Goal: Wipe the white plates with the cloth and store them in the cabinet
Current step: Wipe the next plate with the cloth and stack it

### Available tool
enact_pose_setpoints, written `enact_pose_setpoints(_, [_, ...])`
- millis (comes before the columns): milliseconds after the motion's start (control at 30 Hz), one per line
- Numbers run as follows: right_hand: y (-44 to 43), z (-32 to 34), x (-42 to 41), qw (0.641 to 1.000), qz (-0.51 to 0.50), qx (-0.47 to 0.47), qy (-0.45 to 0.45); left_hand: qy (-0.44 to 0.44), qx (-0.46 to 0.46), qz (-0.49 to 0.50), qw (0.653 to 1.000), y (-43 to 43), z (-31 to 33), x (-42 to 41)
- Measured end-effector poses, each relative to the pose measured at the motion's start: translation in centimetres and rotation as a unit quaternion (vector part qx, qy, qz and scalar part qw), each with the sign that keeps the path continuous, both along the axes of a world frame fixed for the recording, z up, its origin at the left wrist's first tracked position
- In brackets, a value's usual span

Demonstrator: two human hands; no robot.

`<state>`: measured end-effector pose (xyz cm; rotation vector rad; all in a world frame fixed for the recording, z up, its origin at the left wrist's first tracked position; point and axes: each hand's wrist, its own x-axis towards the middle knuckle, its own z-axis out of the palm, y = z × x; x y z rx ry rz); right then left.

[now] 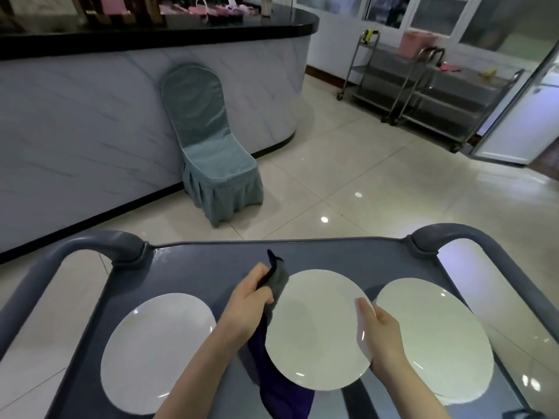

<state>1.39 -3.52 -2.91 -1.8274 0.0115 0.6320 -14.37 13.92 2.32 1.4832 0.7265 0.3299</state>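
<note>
On the grey cart are three white plates. The middle plate is held between the two hands, which are set apart at its opposite edges. The left hand is curled round a dark cloth against the plate's left rim, and the cloth hangs down under the plate. The right hand pinches the right rim, thumb on the plate's face. The left plate and right plate lie flat on the cart. Beyond it, a covered chair stands against a counter.
</note>
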Motion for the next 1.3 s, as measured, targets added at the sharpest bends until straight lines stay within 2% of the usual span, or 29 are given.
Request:
enact_pose_setpoints(100, [1.2,0.5,-0.2,1.0,0.017,0.019,-0.006,-0.029,0.05,-0.128,0.99,-3.0,1.2,0.7])
enact_pose_setpoints(167, [2.0,0.9,-0.3,0.999,0.013,0.036,0.003,-0.002,0.15,-0.238,0.96,-4.7,0.4,0.6])
enact_pose_setpoints(233, [2.4,1.1,0.0,0.998,-0.004,0.059,0.014,0.009,0.245,-0.303,0.921,-5.5,-0.8,0.1])
enact_pose_setpoints(267, [2.4,1.1,0.2,0.998,-0.011,0.066,0.019,0.005,0.259,-0.3,0.918,-5.7,-1.3,-0.2])
enact_pose_setpoints(300, [2.3,0.9,0.5,0.997,-0.016,0.073,0.026,0.005,0.254,-0.267,0.929,-5.8,-1.6,-0.4])
enact_pose_setpoints(367, [2.1,0.6,0.8,0.995,-0.022,0.087,0.054,-0.009,0.306,-0.107,0.946,-5.3,-2.5,-0.4])
enact_pose_setpoints(433, [1.8,0.6,0.8,0.992,-0.027,0.099,0.08,0.014,0.433,0.051,0.9,-4.6,-3.7,-0.3])
enact_pose_setpoints(467, [1.8,0.8,0.7,0.991,-0.028,0.103,0.086,0.065,0.475,0.071,0.875,-4.2,-4.2,-0.1])
enact_pose_setpoints(533, [1.9,1.2,0.5,0.988,-0.029,0.124,0.092,0.168,0.516,0.008,0.84,-4.3,-5.5,0.5])
enact_pose_setpoints(633, [2.1,1.9,0.5,0.989,-0.047,0.119,0.074,0.21,0.536,-0.045,0.817,-5.4,-6.5,0.5])
enact_pose_setpoints(800, [2.5,2.7,-0.1,0.992,-0.042,0.108,0.039,0.098,0.563,-0.141,0.808,-7.9,-6.3,1.4])
enact_pose_setpoints(933, [2.5,2.7,-2.0,0.991,-0.007,0.112,0.066,0.172,0.583,-0.195,0.77,-6.3,-4.9,3.8])
enact_pose_setpoints(1033, [2.5,3.8,-1.9,0.995,0.014,0.094,0.035,0.206,0.538,-0.169,0.8,-3.7,-4.3,4.3])
enact_pose_setpoints(1133, [2.4,4.8,-1.2,0.991,-0.03,0.124,0.05,0.248,0.533,-0.125,0.799,-2.1,-4.0,3.5])
enact_pose_setpoints(1300, [1.7,6.1,0.2,0.987,-0.081,0.137,0.034,0.183,0.511,-0.17,0.823,-4.5,-2.3,1.3])
